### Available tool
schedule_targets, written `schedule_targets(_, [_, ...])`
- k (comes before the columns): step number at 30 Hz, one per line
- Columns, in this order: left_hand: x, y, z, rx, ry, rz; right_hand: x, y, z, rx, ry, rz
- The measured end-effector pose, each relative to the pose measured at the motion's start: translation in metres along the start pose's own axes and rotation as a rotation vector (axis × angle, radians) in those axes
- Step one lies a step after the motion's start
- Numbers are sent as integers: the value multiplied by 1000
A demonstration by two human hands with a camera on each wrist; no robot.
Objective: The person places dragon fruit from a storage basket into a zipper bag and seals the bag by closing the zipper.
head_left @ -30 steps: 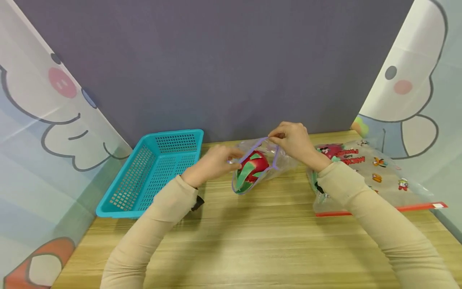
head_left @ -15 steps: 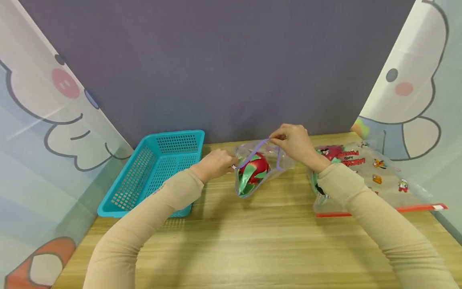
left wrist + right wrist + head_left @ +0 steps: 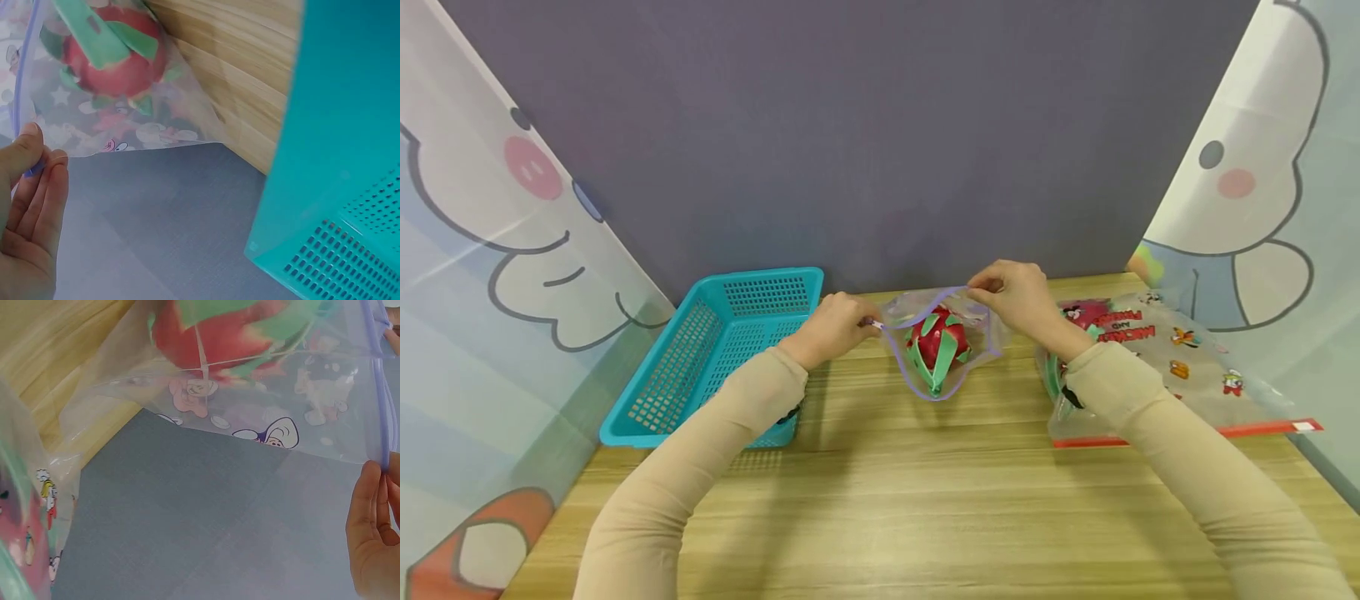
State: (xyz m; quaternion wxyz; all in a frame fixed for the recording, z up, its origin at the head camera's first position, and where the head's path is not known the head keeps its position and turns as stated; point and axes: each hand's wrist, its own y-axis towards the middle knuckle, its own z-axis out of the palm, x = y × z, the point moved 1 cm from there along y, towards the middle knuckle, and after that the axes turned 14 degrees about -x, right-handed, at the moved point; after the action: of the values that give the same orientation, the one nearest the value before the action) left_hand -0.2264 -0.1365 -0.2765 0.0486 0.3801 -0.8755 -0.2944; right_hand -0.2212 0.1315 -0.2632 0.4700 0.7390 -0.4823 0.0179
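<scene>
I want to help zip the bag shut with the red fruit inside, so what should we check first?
1. Left hand pinches the purple zip strip: ok.
2. Right hand pinches the other end: ok.
3. Red fruit fully inside the clear bag: ok.
4. Bag mouth closed: not ok, it gapes open.
5. Green leaves clear of the zip: cannot tell.
6. Blue basket out of the way: ok, it sits beside the left hand.

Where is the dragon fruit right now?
In the head view the dragon fruit sits inside the clear zip bag held between both hands, mid-table, right of the teal basket.
</scene>
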Motion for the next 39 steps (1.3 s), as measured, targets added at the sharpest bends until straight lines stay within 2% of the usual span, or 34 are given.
schedule_targets(4, [0,1,-1,-22,-22,-45,-2,-3,-3,30,11,26])
schedule_targets(9, [0,4,-3,-32,-20,-101,-7,-13,-12,124,-10,59])
schedule_targets(13, [0,4,-5,-33,-14,-125,-12,-29,-24,270,-21,62])
schedule_targets(17, [1,2,-7,-24,-3,-147,-16,-49,-25,353,-43,-28])
schedule_targets(21, [1,2,-7,-16,6,-168,-16,-67,-13,277,-92,-169])
schedule_targets(27, [0,5,-6,-23,-15,-185,-13,-81,3,125,-79,-316])
schedule_targets(30, [1,6,-7,-35,-27,-184,-12,-79,4,49,-57,-343])
schedule_targets(33, [3,7,-8,-31,-34,-201,-10,-72,1,11,-52,-360])
schedule_targets(39, [6,16,-19,-56,-33,-269,-12,-48,-13,-83,-37,-300])
